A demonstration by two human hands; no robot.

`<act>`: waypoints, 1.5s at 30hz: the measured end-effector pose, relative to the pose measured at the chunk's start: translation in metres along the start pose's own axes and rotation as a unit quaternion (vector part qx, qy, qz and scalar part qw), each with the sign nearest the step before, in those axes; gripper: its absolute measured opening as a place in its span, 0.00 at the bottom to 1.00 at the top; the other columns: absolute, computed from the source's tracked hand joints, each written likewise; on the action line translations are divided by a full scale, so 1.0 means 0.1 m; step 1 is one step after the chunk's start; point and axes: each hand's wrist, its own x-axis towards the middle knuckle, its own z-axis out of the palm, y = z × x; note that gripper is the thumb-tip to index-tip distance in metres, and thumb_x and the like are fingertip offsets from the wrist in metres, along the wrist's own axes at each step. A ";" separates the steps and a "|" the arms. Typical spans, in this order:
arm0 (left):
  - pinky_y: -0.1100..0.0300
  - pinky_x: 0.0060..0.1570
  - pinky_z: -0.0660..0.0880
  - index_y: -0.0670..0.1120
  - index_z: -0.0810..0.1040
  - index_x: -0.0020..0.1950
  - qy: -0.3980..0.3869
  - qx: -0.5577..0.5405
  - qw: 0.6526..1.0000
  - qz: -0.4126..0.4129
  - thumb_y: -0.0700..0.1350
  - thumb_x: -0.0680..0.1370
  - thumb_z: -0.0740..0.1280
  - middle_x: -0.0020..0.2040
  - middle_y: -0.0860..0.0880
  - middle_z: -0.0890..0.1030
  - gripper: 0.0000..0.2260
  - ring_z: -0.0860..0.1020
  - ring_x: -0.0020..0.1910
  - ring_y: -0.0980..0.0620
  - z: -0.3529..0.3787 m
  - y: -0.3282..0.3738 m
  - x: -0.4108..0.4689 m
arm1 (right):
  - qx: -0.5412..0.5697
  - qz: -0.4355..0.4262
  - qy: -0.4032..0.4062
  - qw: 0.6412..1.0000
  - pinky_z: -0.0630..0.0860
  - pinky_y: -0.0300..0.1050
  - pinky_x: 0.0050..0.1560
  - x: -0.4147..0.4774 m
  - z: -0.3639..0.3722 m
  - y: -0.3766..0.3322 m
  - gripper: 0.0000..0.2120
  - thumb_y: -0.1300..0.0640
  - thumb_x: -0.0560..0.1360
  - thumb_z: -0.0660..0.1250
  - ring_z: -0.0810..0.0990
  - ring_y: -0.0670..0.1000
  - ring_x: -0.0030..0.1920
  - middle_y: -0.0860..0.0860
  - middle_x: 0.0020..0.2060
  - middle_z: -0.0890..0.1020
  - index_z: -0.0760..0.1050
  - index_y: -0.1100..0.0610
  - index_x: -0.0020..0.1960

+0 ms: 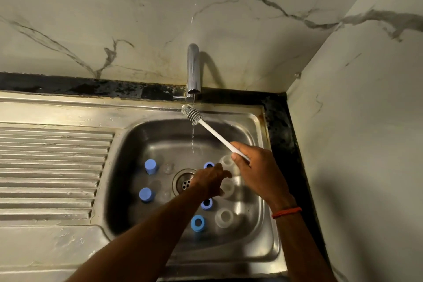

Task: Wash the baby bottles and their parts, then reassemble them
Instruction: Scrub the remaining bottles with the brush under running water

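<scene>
Above the sink (137, 144), right hand (258, 167) grips brush (212, 133); left hand (208, 182) at a bottle (228, 186), grip unclear.

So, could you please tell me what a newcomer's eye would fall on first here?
The bottle brush, gripped by the right hand, sits in the thin stream from the tap at the back of the sink. Below it, blue caps and clear bottles dot the basin, where the left hand reaches beside the drain.

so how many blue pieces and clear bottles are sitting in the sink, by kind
solid blue plastic caps: 2
blue plastic rings with a hole: 3
clear plastic bottles: 3
total: 8
</scene>
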 end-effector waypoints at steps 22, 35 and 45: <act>0.49 0.50 0.82 0.47 0.76 0.57 0.207 -0.619 0.753 -0.087 0.44 0.75 0.74 0.55 0.46 0.81 0.12 0.81 0.55 0.47 -0.70 -0.49 -0.78 | 0.013 0.010 0.023 1.000 0.81 0.48 0.51 -0.03 -0.04 -0.21 0.14 0.53 0.80 0.65 0.82 0.45 0.48 0.48 0.48 0.85 0.78 0.52 0.65; 0.53 0.38 0.78 0.42 0.75 0.67 0.214 -0.862 0.455 -0.072 0.61 0.80 0.58 0.54 0.38 0.81 0.26 0.81 0.47 0.44 -1.08 -0.15 -1.11 | -0.012 -0.008 0.015 1.000 0.77 0.41 0.44 -0.43 0.12 -0.60 0.15 0.53 0.82 0.61 0.79 0.44 0.42 0.47 0.42 0.81 0.75 0.52 0.68; 0.55 0.36 0.80 0.44 0.79 0.60 0.317 -0.745 0.582 -0.078 0.60 0.83 0.57 0.48 0.40 0.84 0.22 0.83 0.39 0.47 -1.13 -0.25 -1.40 | -0.071 -0.030 0.002 0.997 0.78 0.41 0.47 -0.58 -0.13 -0.71 0.17 0.50 0.82 0.61 0.81 0.44 0.44 0.48 0.44 0.83 0.75 0.51 0.69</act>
